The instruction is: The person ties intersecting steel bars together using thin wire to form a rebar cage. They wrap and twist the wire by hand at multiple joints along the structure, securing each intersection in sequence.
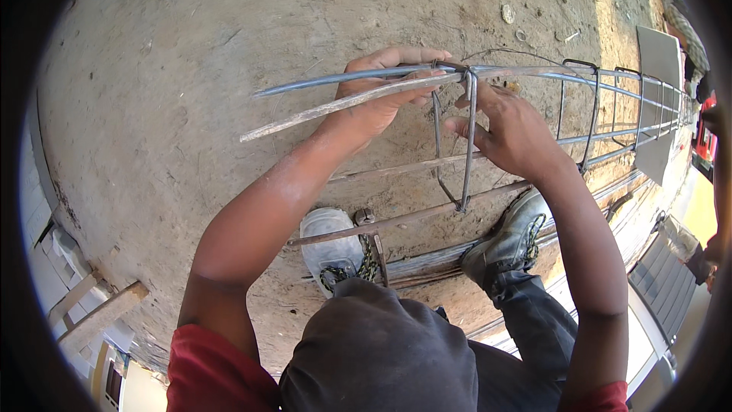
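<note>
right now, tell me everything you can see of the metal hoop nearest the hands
The metal hoop is thin, dark grey, steel-looking rod bent into a narrow four-sided loop. It stands roughly upright, apparently around the long bars. The left hand and right hand are at its upper end; exact finger contact is unclear.

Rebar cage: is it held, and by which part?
The left hand holds the upper bars beside the end stirrup; for the right hand, I cannot tell.

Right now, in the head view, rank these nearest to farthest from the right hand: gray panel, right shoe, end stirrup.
From the right hand:
1. End stirrup: directly left.
2. Right shoe: below it.
3. Gray panel: far right.
</note>
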The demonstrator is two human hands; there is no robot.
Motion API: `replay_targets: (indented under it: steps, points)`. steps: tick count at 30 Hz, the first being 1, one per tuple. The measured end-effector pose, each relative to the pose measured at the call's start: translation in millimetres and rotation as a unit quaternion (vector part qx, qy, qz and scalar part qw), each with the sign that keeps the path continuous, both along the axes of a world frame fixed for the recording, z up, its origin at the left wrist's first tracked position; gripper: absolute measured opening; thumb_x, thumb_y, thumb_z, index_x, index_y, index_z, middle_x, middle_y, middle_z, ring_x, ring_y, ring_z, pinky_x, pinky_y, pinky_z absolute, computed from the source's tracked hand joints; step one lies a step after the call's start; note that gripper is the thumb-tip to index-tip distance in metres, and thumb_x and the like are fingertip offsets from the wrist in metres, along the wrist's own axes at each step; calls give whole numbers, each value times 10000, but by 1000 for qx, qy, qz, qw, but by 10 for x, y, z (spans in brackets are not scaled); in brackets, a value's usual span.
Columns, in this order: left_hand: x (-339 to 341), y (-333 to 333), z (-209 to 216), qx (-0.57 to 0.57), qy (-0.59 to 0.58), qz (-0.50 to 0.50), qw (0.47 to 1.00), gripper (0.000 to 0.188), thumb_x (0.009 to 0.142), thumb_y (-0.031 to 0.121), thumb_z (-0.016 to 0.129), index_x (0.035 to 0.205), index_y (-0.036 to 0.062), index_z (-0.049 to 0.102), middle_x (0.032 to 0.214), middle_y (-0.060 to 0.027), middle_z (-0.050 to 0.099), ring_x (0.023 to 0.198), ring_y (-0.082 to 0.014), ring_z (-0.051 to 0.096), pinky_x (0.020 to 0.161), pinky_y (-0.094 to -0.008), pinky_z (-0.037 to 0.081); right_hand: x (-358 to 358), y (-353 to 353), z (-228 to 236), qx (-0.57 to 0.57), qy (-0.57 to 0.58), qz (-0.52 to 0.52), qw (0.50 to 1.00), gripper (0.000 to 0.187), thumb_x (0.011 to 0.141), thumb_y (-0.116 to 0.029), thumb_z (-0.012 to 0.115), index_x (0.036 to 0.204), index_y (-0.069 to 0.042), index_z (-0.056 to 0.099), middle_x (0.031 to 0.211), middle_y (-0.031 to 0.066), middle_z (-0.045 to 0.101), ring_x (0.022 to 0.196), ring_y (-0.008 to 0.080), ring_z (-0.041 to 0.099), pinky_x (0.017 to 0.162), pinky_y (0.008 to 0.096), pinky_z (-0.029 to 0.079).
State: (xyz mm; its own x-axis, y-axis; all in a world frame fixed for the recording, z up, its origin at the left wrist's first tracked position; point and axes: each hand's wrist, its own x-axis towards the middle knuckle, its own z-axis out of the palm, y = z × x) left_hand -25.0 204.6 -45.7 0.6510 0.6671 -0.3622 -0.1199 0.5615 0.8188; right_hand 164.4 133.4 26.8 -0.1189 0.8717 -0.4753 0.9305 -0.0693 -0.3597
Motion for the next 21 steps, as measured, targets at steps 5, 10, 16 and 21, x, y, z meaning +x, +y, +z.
replay_targets:
  steps: [5, 10, 16, 21]
  points:
    - [-21, -21, -61, 15, 43, -27, 999, 365, 868, 203, 726, 1185, 44, 637, 1096, -72, 677, 1010, -142, 628, 804, -280, 546, -49, 47, 22, 38, 34, -18, 999, 363, 876, -354, 663, 963, -3, 637, 763, 180, 666, 726, 368, 648, 662, 452, 507]
    - [-34, -25, -76, 39, 25, -18, 999, 360, 855, 169, 738, 1171, 30, 635, 1090, -75, 672, 990, -147, 635, 817, -280, 550, -125, 47, -35, 101, 81, -43, 991, 354, 871, -333, 672, 790, 11, 686, 618, 185, 611, 566, 350, 604, 556, 425, 480]
    - [-43, -29, -57, 43, 33, -31, 998, 365, 865, 174, 729, 1181, 23, 624, 1075, -75, 665, 973, -151, 639, 806, -275, 552, -129, 63, 3, 66, 91, -63, 992, 319, 857, -315, 688, 878, 1, 727, 467, 158, 519, 427, 306, 524, 496, 397, 448]
    - [-19, -36, -21, 63, 30, 2, 998, 371, 862, 318, 737, 1101, 39, 680, 929, -67, 680, 824, -120, 658, 707, -257, 550, -140, 33, 43, 61, 93, -55, 992, 250, 858, -250, 672, 886, -7, 727, 517, 159, 549, 470, 304, 553, 514, 406, 443]
